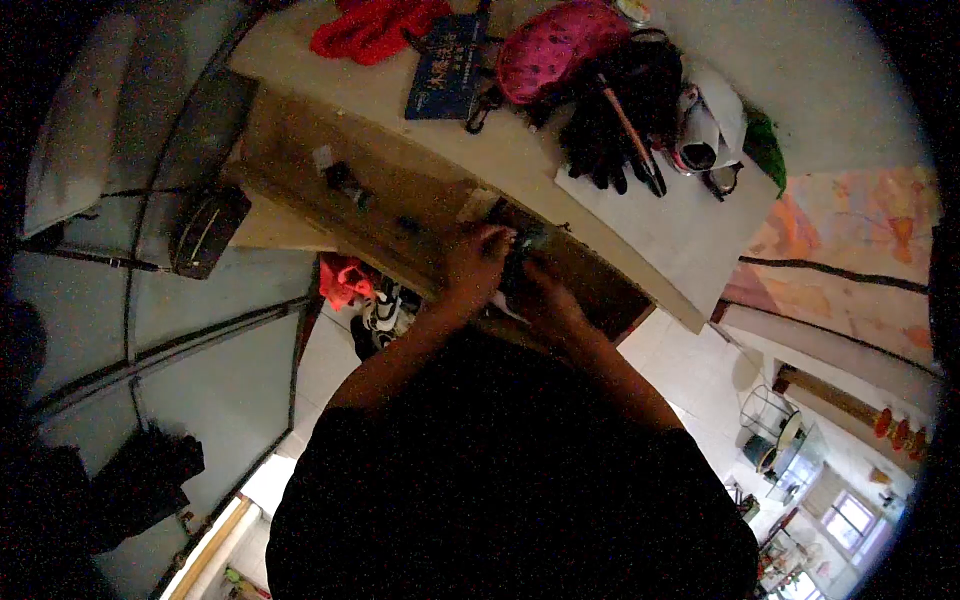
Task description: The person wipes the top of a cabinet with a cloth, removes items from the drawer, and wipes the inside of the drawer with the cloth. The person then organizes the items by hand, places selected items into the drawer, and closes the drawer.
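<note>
Both hands are inside a pulled-out wooden drawer (290,135) below the tabletop. My left hand (478,262) has its fingers curled beside a small dark item (514,268), whose kind the dim light hides. From the other side my right hand (545,292) meets the same item, its fingers mostly in shadow. A bit of something pale shows below, between the wrists. Farther left in the drawer lie a few small dark pieces (345,182), too blurred to name.
On the tabletop (660,235) lie a red cloth (375,28), a dark blue bag with white lettering (445,70), a pink patterned pouch (560,48), black gloves (605,140), a pen (632,135) and a white roll (712,120). A dark case (210,232) is at left.
</note>
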{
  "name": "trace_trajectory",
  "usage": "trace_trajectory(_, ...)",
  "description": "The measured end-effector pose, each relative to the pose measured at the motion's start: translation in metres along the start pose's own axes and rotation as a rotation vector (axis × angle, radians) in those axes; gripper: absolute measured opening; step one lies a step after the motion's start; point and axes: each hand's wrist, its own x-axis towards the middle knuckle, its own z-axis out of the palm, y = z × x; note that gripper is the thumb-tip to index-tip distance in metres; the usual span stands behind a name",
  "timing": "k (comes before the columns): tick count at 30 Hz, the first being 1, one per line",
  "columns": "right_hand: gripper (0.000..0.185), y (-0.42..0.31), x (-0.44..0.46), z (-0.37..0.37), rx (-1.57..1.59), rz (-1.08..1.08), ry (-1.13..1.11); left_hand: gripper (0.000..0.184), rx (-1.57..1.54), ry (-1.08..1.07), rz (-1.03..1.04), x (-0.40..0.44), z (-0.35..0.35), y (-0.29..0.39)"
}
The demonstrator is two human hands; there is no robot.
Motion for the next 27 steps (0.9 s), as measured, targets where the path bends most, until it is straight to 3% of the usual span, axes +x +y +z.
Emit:
trace_trajectory(3, 0.049, -0.028, -0.016, 0.024, 0.209, 0.097, 0.017, 0.029, 0.1, 0.097, 0.121, -0.004, 0.009, 0.027)
trace_trajectory(4, 0.05, -0.021, -0.009, 0.018, 0.272, 0.039, -0.038, 0.028, 0.134, 0.131, 0.161, -0.003, 0.01, 0.029)
trace_trajectory(6, 0.051, 0.008, 0.014, -0.005, 0.332, -0.021, -0.092, 0.031, -0.039, 0.052, -0.017, 0.002, 0.01, 0.027)
trace_trajectory(7, 0.052, 0.006, 0.014, -0.004, 0.285, -0.043, -0.062, 0.031, -0.041, 0.053, -0.013, -0.001, 0.012, 0.031)
trace_trajectory(8, 0.053, 0.005, 0.012, -0.003, 0.194, -0.08, -0.025, 0.032, -0.201, 0.158, -0.143, -0.006, 0.018, 0.038)
trace_trajectory(13, 0.058, -0.032, -0.021, 0.031, -0.689, -0.307, 0.084, 0.035, -0.445, 0.348, -0.365, -0.015, 0.038, 0.021)
trace_trajectory(15, 0.058, -0.027, -0.021, 0.025, -1.425, -0.676, -0.025, 0.035, -0.646, 0.356, -0.339, -0.021, 0.029, 0.029)
trace_trajectory(16, 0.055, -0.042, -0.033, 0.047, -1.389, -0.711, -0.016, 0.035, -0.714, 0.36, -0.328, -0.022, 0.023, 0.037)
trace_trajectory(18, 0.053, -0.051, -0.04, 0.072, -1.355, -0.748, -0.015, 0.034, -0.467, 0.396, -0.205, -0.026, 0.007, 0.056)
trace_trajectory(20, 0.046, -0.05, -0.04, 0.085, -0.638, -0.401, 0.123, 0.032, -0.413, 0.407, -0.175, -0.033, -0.007, 0.085)
trace_trajectory(23, 0.04, -0.06, -0.052, 0.103, -0.721, -0.498, 0.099, 0.033, -0.358, 0.413, -0.105, -0.04, -0.025, 0.109)
trace_trajectory(27, 0.038, -0.101, -0.092, 0.151, -0.63, -0.474, 0.009, 0.035, -0.319, 0.404, -0.02, -0.046, -0.036, 0.109)
